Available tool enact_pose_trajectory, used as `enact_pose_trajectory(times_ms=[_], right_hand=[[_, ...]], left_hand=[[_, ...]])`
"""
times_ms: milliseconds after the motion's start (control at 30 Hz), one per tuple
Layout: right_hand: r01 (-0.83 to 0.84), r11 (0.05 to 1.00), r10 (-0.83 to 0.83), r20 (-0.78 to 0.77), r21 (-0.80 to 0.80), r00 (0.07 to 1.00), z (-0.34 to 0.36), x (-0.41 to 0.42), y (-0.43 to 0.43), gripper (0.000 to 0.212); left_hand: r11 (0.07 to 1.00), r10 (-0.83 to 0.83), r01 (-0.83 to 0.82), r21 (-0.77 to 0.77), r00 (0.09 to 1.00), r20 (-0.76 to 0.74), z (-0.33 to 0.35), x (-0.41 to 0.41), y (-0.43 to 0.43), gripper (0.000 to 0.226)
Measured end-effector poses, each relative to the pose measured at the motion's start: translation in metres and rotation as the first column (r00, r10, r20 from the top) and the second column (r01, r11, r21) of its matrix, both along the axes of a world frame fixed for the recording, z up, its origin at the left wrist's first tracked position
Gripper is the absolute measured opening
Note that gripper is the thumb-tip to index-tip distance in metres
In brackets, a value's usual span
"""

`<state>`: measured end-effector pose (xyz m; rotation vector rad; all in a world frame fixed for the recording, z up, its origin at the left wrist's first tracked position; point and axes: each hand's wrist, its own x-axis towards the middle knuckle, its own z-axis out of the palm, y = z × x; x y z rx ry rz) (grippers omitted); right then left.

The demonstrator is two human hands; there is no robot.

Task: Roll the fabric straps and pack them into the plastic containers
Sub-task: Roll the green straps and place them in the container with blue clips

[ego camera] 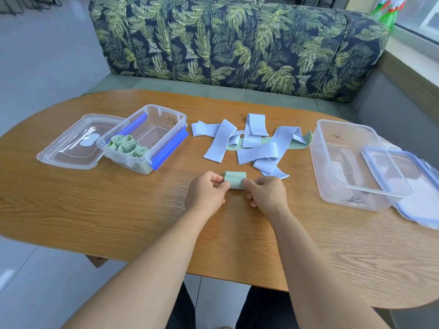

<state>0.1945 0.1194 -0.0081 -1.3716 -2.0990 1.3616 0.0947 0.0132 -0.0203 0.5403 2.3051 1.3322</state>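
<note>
1. Both hands are on one green strap roll (234, 181) at the near-centre of the worktop (118, 210). Left hand (207, 191) pinches its left end, right hand (266, 193) pinches its right end; each grip is narrow and closed on the fabric. The roll looks nearly or fully wound; no loose tail shows.
2. Done so far: three green rolls (128, 147) stand on end in the near corner of the left container (142, 138), the one with blue clips. Most of that box is unfilled. Its lid (71, 143) lies beside it, touching.
3. Left to do: the pile of light-blue straps (249, 143) at mid-worktop is all unrolled, overlapping, with one flat green strap (261, 141) lying under it. The right container (351, 162) looks empty; its blue-rimmed lid (408, 186) sits against its right side.
4. Judgement: well under half done; likely next is dropping this roll in with the other greens.
5. Hard to tell: the blue strap count, since they overlap; the fingertips behind the roll; the marker scribbles on the containers are unreadable. The right lid is cut off at the frame edge.
</note>
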Motion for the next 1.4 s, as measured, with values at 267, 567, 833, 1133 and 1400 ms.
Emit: enact_pose_trajectory(times_ms=[267,567,833,1133,1400], right_hand=[[0.064,0.997,-0.060,-0.084,0.043,0.995,-0.006,-0.008,-0.001,0.021],[0.034,0.999,-0.031,-0.061,0.041,0.998,-0.003,-0.020,0.008,0.009],[0.029,1.000,-0.029,-0.059,-0.003,0.998,-0.004,-0.027,0.018,0.017],[-0.006,0.999,0.009,-0.058,0.053,0.998,-0.005,-0.023,0.010,0.033],[-0.105,0.977,0.045,-0.297,-0.187,0.954,0.024,-0.020,-0.010,0.019]], left_hand=[[0.993,0.000,-0.003,-0.117,1.000,-0.021,0.004,-0.015,0.011,0.016],[0.997,-0.038,0.034,-0.071,0.998,-0.058,0.005,-0.024,0.019,0.034],[0.938,-0.299,0.283,-0.201,0.953,-0.054,0.014,-0.035,0.025,0.035],[0.917,-0.346,0.312,-0.250,0.932,-0.108,0.015,-0.032,0.024,0.026],[0.952,-0.303,0.300,-0.063,0.952,-0.047,0.030,-0.036,-0.009,0.020]])
